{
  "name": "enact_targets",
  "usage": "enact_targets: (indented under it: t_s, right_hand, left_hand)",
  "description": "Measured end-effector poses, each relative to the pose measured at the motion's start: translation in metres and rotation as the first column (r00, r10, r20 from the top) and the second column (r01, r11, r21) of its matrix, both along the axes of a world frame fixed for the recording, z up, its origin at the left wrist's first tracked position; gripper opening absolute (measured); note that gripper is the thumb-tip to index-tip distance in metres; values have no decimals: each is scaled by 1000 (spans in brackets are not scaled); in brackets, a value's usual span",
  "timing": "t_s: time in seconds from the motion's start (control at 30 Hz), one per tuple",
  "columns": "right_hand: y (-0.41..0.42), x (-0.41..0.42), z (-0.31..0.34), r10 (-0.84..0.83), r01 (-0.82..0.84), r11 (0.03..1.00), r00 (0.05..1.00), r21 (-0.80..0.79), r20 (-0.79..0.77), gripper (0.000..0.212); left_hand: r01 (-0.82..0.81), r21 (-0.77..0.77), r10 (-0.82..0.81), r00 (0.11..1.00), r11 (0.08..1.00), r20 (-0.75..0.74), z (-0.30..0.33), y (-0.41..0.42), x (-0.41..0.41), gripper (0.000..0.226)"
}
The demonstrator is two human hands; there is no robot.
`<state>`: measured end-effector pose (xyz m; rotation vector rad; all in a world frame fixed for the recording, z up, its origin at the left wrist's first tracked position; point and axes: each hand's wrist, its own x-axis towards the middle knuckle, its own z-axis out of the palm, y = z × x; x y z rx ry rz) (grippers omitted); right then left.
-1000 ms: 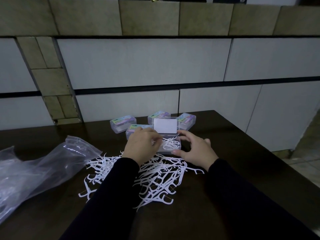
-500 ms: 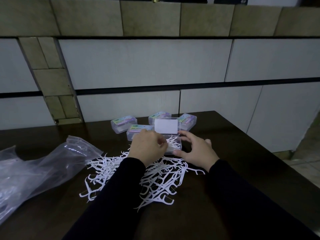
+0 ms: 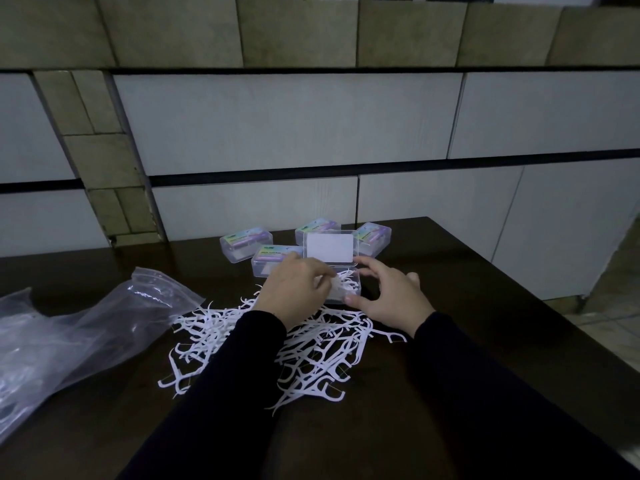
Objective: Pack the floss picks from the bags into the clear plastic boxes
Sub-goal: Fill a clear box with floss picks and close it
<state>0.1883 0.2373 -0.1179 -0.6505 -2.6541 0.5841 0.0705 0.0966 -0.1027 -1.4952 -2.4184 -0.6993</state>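
Lying crumpled at the far left of the dark worktop [image 3: 485, 306], a clear plastic bag [image 3: 79, 337] looks slack and largely emptied, its mouth turned toward the centre. To its right a loose heap of white floss picks [image 3: 311, 355] sprawls across the near middle of the worktop, handles pointing every way, partly hidden under two dark sleeves.

Just beyond the heap, the left hand [image 3: 294, 292] reaches over the open clear box [image 3: 349, 289], its fingers [image 3: 320, 277] curled and pinching a small bunch of picks [image 3: 335, 285] at the box's left edge; how many it holds cannot be told. The box's long axis runs left to right, and its white-labelled lid [image 3: 329, 248] stands up at the far side, so the opening faces up and toward the person.

On the box's right, the right hand [image 3: 391, 299] braces it, thumb at the near corner and forefinger at the far corner, the fingers spread around the end wall.

Behind, four closed boxes [image 3: 242, 244] sit in a cluster against the tiled wall, seemingly packed already.

The left hand is the one over the opening; the bunch probably needs turning parallel to the box's long side before it drops in flat. The heap suggests plenty of packing remains.
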Motion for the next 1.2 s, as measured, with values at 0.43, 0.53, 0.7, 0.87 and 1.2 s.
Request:
enact_targets:
  t_s: [0.43, 0.53, 0.7, 0.87, 1.2]
  right_hand:
    - [-24, 33, 21, 177, -184, 955, 983, 233, 50, 36]
    - [-31, 37, 29, 207, -229, 940, 972, 254, 110, 42]
    - [-34, 37, 27, 165, -229, 959, 932, 170, 323, 62]
    - [-40, 28, 19, 94, -149, 981, 926, 126, 365, 62]
    - [-57, 27, 26, 84, -190, 953, 914, 235, 397, 45]
  left_hand:
    - [58, -30, -61, 993, 998, -105, 15, -39, 30, 34]
    - [148, -232, -177, 978, 961, -107, 20, -58, 38, 61]
    - [171, -415, -231, 968, 894, -98, 17, -85, 41, 87]
    - [162, -369, -212, 972, 915, -98, 9, -88, 43, 71]
    - [13, -405, -92, 980, 914, -178, 7, -84, 55, 39]
